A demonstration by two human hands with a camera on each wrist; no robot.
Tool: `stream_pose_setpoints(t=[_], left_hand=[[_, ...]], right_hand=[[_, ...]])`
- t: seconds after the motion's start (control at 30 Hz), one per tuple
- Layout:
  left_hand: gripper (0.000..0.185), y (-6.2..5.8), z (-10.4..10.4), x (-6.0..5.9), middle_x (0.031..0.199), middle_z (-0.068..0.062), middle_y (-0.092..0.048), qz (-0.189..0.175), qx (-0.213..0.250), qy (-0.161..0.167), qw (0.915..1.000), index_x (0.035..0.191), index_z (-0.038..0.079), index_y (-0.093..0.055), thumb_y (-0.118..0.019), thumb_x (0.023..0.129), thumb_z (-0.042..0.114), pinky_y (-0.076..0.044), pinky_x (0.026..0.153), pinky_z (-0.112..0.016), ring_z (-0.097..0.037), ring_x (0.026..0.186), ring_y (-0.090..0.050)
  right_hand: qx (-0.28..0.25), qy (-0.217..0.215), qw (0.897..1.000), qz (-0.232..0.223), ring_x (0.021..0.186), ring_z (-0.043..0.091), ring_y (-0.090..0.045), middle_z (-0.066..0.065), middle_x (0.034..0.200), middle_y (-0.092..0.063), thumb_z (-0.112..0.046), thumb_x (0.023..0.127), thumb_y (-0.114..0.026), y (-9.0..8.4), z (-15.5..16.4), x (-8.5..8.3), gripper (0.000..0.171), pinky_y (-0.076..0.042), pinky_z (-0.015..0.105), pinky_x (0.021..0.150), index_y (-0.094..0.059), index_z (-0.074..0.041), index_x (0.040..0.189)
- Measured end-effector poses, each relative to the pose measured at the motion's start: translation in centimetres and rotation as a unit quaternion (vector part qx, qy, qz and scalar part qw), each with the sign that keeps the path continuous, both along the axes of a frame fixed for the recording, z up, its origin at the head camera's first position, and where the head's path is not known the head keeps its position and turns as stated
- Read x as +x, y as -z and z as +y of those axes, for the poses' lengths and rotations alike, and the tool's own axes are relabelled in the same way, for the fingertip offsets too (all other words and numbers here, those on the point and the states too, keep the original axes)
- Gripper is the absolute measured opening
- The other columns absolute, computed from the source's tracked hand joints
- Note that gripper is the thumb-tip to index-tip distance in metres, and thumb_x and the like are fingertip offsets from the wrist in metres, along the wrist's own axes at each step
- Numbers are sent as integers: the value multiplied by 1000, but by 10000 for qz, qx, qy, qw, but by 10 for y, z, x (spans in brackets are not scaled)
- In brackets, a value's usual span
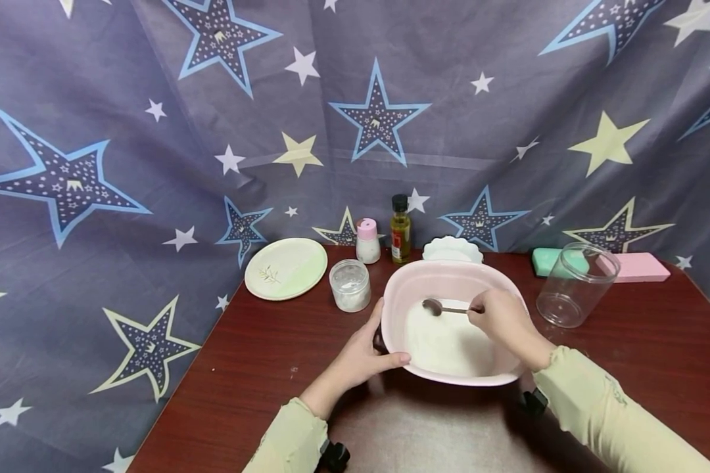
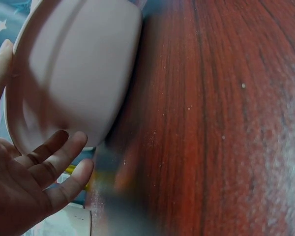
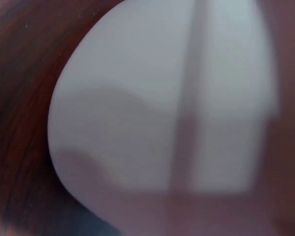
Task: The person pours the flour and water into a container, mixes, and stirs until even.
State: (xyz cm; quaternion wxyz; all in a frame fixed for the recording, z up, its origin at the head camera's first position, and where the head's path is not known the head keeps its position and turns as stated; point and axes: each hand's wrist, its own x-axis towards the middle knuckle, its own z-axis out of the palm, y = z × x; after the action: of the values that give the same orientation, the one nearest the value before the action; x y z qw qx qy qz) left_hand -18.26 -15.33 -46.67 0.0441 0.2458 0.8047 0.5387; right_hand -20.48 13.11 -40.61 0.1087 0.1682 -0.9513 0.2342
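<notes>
A pink basin (image 1: 452,381) stands on the table in the head view, with white powder (image 1: 446,345) spread over its bottom. My left hand (image 1: 363,351) holds the basin's left side, thumb at the near rim and fingers along the outer wall. The left wrist view has this hand (image 2: 27,182) against the basin's outer wall (image 2: 83,73). Over the powder, my right hand (image 1: 505,322) pinches the handle of a dark spoon (image 1: 433,307), whose bowl points left inside the basin. The right wrist view is blurred; a pale surface (image 3: 123,137) fills much of it.
Behind the basin stand an oil bottle (image 1: 400,230), a pink-capped shaker (image 1: 367,242) and a white scalloped dish (image 1: 452,248). A small clear jar (image 1: 350,287) and a plate (image 1: 286,269) lie left. Right are a large clear jar (image 1: 576,289), a green block (image 1: 545,261) and a pink block (image 1: 641,267).
</notes>
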Motion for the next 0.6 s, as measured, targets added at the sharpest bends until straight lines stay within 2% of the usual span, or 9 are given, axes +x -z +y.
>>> stream_pose_setpoints(t=[0.1,0.37,0.47,0.6], left_hand=[[109,-1,0,1,129,-19,-57,-7,-20,-11,10000,158,13,-9,-82,80,31,-53,81,-35,-20,93,-64],[108,-1,1,0,136,-17,-52,-58,-45,-57,10000,158,15,-10,-83,79,26,-52,80,-28,-17,94,-63],[108,-1,2,0,137,-17,-51,-85,-63,-82,9999,158,14,-9,-83,79,22,-52,81,-31,-17,94,-63],[107,-4,2,2,135,-22,-51,-187,-9,-71,9998,157,11,-8,-82,80,15,-52,83,-42,-25,95,-64]], right_hand=[[110,171,9998,-18,58,15,-43,-8,56,-53,-2,72,-62,-2,6,-1,18,-39,35,58,-66,-15,60],[333,397,9985,-163,56,19,-42,-6,53,-49,-2,73,-61,-11,24,3,19,-35,33,52,-64,-14,59],[455,421,9978,-226,54,19,-42,-7,53,-47,-2,74,-62,-15,32,5,20,-34,32,51,-63,-14,58],[664,379,9966,-303,52,17,-37,-8,50,-38,-1,73,-62,-22,39,10,27,-31,31,50,-56,-17,53]])
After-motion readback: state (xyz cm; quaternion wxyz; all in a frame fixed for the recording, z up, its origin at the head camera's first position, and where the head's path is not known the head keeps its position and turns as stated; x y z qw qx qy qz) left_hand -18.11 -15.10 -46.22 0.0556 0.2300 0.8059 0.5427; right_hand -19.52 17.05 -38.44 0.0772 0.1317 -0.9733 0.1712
